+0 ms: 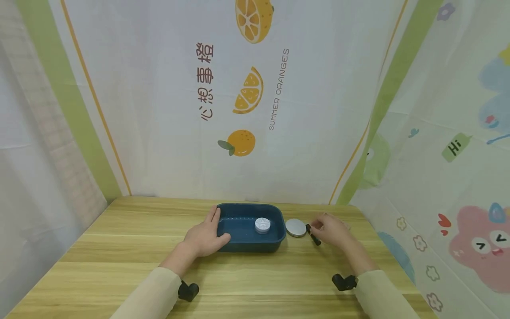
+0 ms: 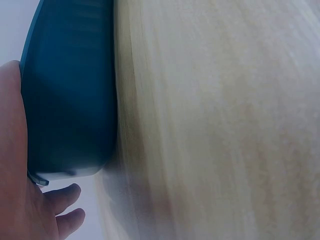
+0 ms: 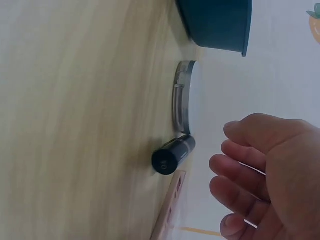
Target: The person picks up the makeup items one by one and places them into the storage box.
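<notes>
My left hand [image 1: 205,237] grips the left end of a dark blue rectangular box [image 1: 251,247], with the thumb over its near rim. Inside the box, toward its right, lies a small round white case [image 1: 262,226] with a raised pattern on top. Just right of the box a flat round compact [image 1: 296,227] with a pale lid rests on the table. Beside it lies a short black cylindrical tube [image 3: 172,154], like a lipstick. My right hand [image 1: 330,229] hovers by the tube, its fingers loosely bent and holding nothing in the right wrist view.
A thin pink flat case [image 3: 169,207] lies past the tube, mostly hidden by the right hand in the head view. The wooden table [image 1: 255,283] ends at a white curtain [image 1: 159,133] printed with oranges; another printed curtain [image 1: 430,186] hangs at the right.
</notes>
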`<state>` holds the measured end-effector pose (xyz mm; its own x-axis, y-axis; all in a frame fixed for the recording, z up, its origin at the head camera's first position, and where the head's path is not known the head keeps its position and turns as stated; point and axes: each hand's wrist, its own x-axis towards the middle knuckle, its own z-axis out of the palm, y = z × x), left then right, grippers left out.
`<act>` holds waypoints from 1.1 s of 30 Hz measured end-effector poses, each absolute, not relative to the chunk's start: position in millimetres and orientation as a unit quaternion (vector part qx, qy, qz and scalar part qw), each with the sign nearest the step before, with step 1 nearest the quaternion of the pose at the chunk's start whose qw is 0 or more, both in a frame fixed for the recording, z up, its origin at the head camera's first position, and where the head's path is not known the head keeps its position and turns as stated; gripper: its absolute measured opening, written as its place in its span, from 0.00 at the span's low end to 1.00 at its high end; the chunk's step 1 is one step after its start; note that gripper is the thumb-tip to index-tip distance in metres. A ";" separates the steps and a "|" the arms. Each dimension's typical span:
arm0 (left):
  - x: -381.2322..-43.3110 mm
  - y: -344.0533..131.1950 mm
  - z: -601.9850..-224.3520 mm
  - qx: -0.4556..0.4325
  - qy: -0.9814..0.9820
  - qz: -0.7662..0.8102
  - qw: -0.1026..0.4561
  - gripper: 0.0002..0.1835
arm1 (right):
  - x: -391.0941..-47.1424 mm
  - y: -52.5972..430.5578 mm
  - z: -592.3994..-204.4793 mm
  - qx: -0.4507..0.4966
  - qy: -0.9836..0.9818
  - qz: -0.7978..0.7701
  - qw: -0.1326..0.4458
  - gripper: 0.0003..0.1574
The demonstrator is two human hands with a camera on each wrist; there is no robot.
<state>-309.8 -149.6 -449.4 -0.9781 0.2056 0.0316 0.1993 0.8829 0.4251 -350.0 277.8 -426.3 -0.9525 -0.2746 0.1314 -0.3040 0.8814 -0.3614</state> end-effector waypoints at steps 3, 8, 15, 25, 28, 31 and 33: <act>-308.7 -149.9 -448.7 0.103 0.971 0.217 0.011 0.55 | -349.8 280.8 -429.4 0.150 -0.972 0.179 0.039 0.14; -307.4 -150.2 -448.8 0.105 0.971 0.214 0.011 0.55 | -347.6 283.7 -431.5 0.143 -0.976 0.163 0.034 0.17; -307.5 -149.9 -448.6 0.106 0.970 0.217 0.006 0.55 | -347.8 287.2 -437.1 0.128 -0.979 0.156 0.032 0.14; -307.3 -149.7 -449.3 0.106 0.971 0.216 0.008 0.55 | -346.9 290.2 -442.8 0.118 -0.981 0.154 0.017 0.10; -306.8 -149.5 -448.6 0.105 0.970 0.219 0.007 0.55 | -345.0 290.2 -442.2 0.116 -0.982 0.150 0.015 0.08; -306.7 -149.7 -448.5 0.105 0.970 0.220 0.005 0.55 | -344.3 290.0 -442.0 0.111 -0.982 0.150 0.011 0.07; -306.7 -149.8 -448.4 0.105 0.970 0.220 0.005 0.55 | -343.8 289.5 -441.8 0.109 -0.983 0.149 0.011 0.07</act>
<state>-306.7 -149.8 -448.4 -0.9778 0.2062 0.0373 0.2021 0.8807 0.4285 -343.8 289.5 -441.8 -0.9760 -0.2109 0.0549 -0.2177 0.9319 -0.2901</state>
